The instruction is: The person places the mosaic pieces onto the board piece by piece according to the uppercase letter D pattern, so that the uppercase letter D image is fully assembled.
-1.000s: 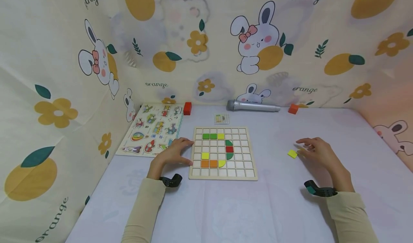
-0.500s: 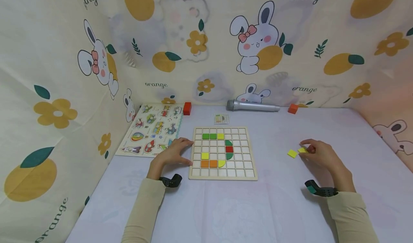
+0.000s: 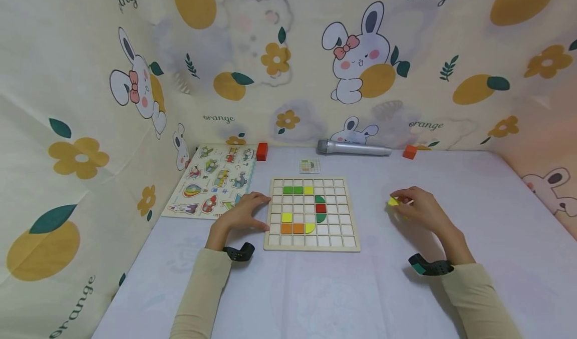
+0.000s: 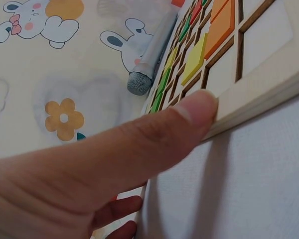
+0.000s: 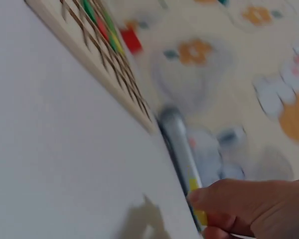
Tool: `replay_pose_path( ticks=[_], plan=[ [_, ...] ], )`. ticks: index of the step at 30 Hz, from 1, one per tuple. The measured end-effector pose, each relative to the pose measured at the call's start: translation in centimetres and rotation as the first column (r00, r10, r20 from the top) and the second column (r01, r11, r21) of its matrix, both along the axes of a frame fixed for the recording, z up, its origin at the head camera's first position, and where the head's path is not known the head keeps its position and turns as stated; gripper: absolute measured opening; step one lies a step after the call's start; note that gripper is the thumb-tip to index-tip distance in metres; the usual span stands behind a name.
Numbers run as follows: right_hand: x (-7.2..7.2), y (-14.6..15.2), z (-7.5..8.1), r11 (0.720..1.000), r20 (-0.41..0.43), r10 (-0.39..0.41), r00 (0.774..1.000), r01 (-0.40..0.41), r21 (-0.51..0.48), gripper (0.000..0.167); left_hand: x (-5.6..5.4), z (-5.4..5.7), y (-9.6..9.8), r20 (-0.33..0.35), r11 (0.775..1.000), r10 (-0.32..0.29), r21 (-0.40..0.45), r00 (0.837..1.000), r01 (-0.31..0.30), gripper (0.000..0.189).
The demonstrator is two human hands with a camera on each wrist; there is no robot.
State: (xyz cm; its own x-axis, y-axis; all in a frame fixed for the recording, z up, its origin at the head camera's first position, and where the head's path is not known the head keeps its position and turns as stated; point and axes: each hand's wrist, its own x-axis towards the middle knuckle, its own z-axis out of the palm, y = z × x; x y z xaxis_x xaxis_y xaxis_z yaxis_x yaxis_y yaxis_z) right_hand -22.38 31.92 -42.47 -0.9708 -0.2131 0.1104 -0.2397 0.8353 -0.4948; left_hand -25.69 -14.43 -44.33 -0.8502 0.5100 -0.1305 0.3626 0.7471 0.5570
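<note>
In the head view, my left hand (image 3: 243, 211) rests against the left edge of a wooden grid board (image 3: 333, 246), thumb and fingers spread along it. In the left wrist view, the thumb (image 4: 154, 132) touches the board's rim. Green, yellow, orange and red tiles sit in some of its squares, among them a red tile (image 3: 320, 208) between two green rounded ones. To the right of the board, my right hand (image 3: 423, 208) pinches a yellow tile (image 3: 393, 201) above the table. Whether a second yellow tile is in the fingers or behind them, I cannot tell.
Behind the board lies a small pattern card (image 3: 309, 165). A silver microphone (image 3: 356, 148) lies along the back wall, with a red block (image 3: 262, 151) to its left and an orange-red block (image 3: 409, 152) to its right. A picture puzzle board (image 3: 212, 181) lies at the left.
My right hand has picked up a yellow tile and moved left and slightly away from me. The yellow tile lying on the table is no longer clearly visible. My left hand and the board stay put.
</note>
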Motion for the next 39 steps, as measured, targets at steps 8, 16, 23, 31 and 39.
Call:
replay_pose_path(
  ticks=[8,16,23,31,39],
  plan=[
    [-1.5,-7.9,-0.9,0.983,-0.055,0.175,0.983,-0.177,-0.044,0.031,-0.1,-0.2,0.1,0.005,1.0,0.013,-0.012,1.0,-0.013,0.081],
    [-2.0,-15.2,-1.8,0.932,-0.136,0.338,0.931,-0.351,-0.089,0.028,0.0,-0.3,0.2,0.006,0.999,0.03,-0.014,1.0,-0.03,0.081],
    [-2.7,-19.4,-2.5,0.906,-0.098,0.408,0.908,-0.416,-0.083,0.025,-0.1,-0.4,0.1,0.004,1.0,0.019,-0.008,1.0,-0.019,0.082],
    [-3.8,-21.9,-3.5,0.906,-0.115,0.408,0.906,-0.417,-0.076,0.02,-0.1,-0.1,0.0,0.01,1.0,0.009,0.004,1.0,-0.009,0.081],
    [-4.1,-22.4,-3.8,0.917,-0.13,0.382,0.915,-0.393,-0.069,0.011,0.0,-0.1,0.0,0.007,1.0,0.005,0.011,1.0,-0.005,0.08]
  ],
)
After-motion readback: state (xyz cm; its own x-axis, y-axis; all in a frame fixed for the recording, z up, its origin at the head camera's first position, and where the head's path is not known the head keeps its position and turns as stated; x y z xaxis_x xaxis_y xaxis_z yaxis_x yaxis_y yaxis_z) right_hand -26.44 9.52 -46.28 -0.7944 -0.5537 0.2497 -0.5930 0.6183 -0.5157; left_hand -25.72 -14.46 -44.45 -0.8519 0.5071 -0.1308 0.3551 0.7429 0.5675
